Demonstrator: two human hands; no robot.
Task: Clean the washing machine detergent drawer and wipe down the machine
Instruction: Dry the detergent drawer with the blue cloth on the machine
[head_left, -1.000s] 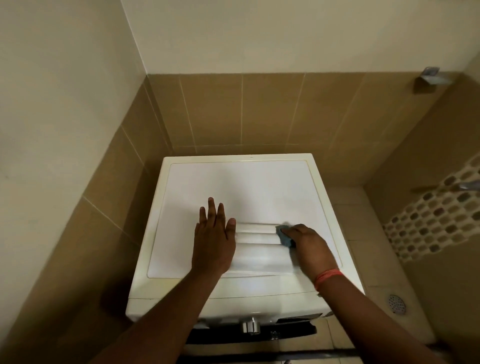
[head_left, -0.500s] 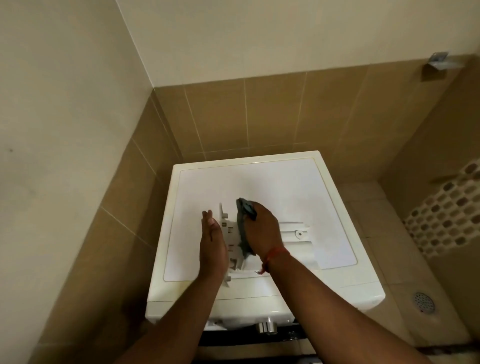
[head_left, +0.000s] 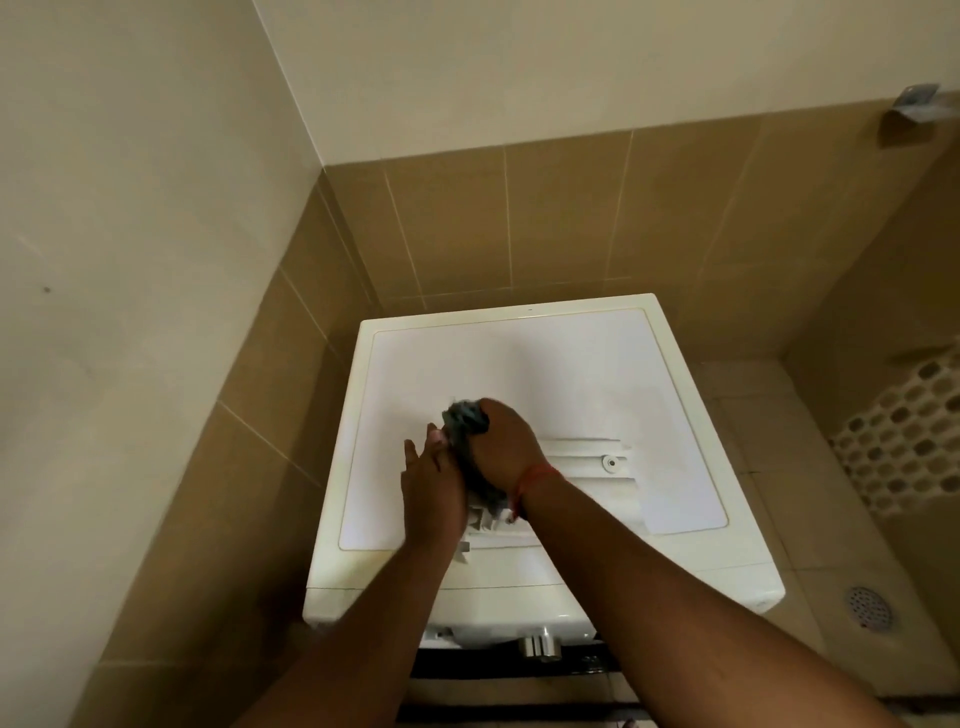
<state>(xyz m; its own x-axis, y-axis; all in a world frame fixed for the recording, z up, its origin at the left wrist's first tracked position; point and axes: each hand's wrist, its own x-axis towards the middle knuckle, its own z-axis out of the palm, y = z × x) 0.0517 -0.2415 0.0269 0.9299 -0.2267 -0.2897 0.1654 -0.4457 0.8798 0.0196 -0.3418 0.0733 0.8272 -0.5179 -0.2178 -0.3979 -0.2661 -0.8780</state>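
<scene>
A white washing machine (head_left: 524, 358) stands in a tiled corner. The white detergent drawer (head_left: 587, 462) lies on its top, near the front. My right hand (head_left: 506, 449) grips a grey-blue cloth (head_left: 465, 421) and presses it against the drawer's left end. My left hand (head_left: 431, 488) rests flat against that same end, fingers straight, steadying it. Both hands hide most of that end.
Brown tiled walls close in at the left and behind the machine. A floor drain (head_left: 870, 608) sits in the tiled floor at the right. A metal fixture (head_left: 919, 101) juts from the right wall, high up. A chrome knob (head_left: 540, 647) shows on the machine's front.
The drawer was flat under my left palm, then tipped up. My right hand brought the cloth from the drawer's right part to its left end; my left hand moved to that end's side.
</scene>
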